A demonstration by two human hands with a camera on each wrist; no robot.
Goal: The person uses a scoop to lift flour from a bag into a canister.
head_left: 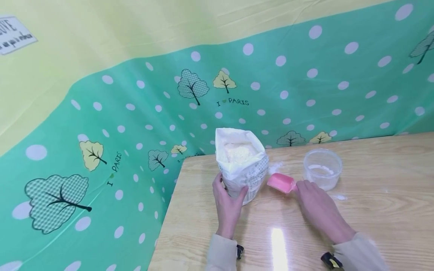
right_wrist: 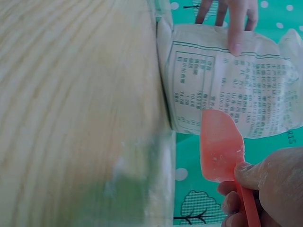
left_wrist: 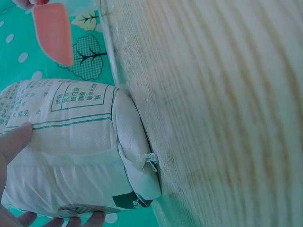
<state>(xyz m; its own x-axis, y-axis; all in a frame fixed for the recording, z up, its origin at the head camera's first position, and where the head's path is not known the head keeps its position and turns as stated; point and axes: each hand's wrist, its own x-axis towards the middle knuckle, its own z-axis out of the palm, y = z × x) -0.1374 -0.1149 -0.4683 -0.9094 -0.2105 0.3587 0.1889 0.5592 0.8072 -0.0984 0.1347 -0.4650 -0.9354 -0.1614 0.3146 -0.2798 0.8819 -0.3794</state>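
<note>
A white cloth bag of white powder stands upright on the table, its top gaping. My left hand grips the bag low down, thumb on the near face and fingers round the far left side. Printed green text covers the bag's side in the left wrist view. My right hand holds a pink scoop by its handle, thumb pressed along it in the right wrist view. The scoop hangs just right of the bag, apart from it in the head view, with only powder traces visible on it.
Behind my right hand stands a clear round tub with some white powder inside. Spilled powder marks the wooden table beside the bag and near the tub. A green dotted cloth hangs along the back and left.
</note>
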